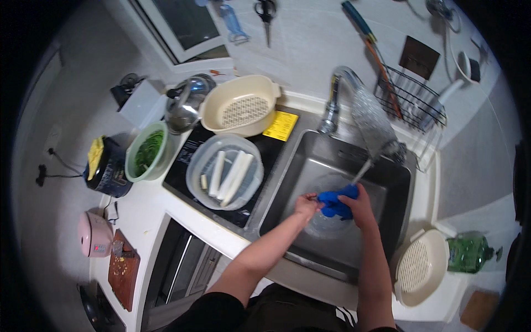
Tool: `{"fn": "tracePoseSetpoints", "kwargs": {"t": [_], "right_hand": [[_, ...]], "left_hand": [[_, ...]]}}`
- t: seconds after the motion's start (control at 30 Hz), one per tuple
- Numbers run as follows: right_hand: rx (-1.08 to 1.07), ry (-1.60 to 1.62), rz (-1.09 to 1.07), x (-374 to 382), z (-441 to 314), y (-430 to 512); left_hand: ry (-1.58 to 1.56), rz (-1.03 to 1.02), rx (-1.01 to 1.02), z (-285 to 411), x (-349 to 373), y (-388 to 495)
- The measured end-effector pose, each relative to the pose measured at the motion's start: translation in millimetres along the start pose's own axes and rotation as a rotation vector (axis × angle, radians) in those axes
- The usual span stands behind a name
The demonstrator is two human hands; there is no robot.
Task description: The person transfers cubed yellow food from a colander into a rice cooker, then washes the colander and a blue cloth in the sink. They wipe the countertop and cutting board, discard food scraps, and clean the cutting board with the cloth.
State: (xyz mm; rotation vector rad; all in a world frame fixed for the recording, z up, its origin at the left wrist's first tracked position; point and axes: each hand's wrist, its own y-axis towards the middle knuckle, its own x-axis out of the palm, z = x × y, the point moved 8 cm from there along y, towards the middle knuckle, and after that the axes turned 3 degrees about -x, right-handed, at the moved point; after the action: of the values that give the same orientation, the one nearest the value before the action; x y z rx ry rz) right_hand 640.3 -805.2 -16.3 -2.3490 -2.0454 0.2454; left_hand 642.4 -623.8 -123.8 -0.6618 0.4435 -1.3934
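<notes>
A bright blue cloth (331,203) is bunched up over the steel sink (332,259). My right hand (360,207) grips it from the right, thumb across the top. On the other side, my left hand (308,206) has its fingertips at the cloth's left edge; whether they pinch it is hard to tell. From the faucet (330,112) with its wrapped, bent spout, a thin stream of water (361,172) runs onto the cloth. Water lies on the sink floor beneath.
Left of the sink, a clear bowl (259,176) with peeled white stalks and a beige colander (213,116) stand on the black cooktop (188,166). A green bowl (129,164) holds leafy greens. On the right are another beige colander (443,253) and a green bottle (468,252).
</notes>
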Motion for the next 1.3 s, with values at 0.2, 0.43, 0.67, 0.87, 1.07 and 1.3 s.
{"fn": "tracePoseSetpoints", "kwargs": {"t": [0.2, 0.43, 0.67, 0.87, 1.07, 1.3], "right_hand": [[0.079, -0.472, -0.192, -21, 2, 13], [0.157, -0.207, -0.214, 4, -24, 3], [-0.029, -0.353, -0.174, 14, -10, 7], [0.118, -1.148, -0.188, -16, -10, -9], [0.206, -1.249, -0.100, -48, -7, -6], [0.244, -1.289, -0.094, -63, -10, 0]], "left_hand": [[0.346, 0.097, 0.359, 39, -20, -3], [0.490, -0.148, 0.237, 23, -3, -1], [0.551, -0.282, 0.366, 12, 27, -7], [0.565, 0.060, 0.623, 81, 6, -39], [0.697, 0.271, 0.867, 133, 5, -78], [0.817, 0.283, 0.788, 140, 7, -77]]}}
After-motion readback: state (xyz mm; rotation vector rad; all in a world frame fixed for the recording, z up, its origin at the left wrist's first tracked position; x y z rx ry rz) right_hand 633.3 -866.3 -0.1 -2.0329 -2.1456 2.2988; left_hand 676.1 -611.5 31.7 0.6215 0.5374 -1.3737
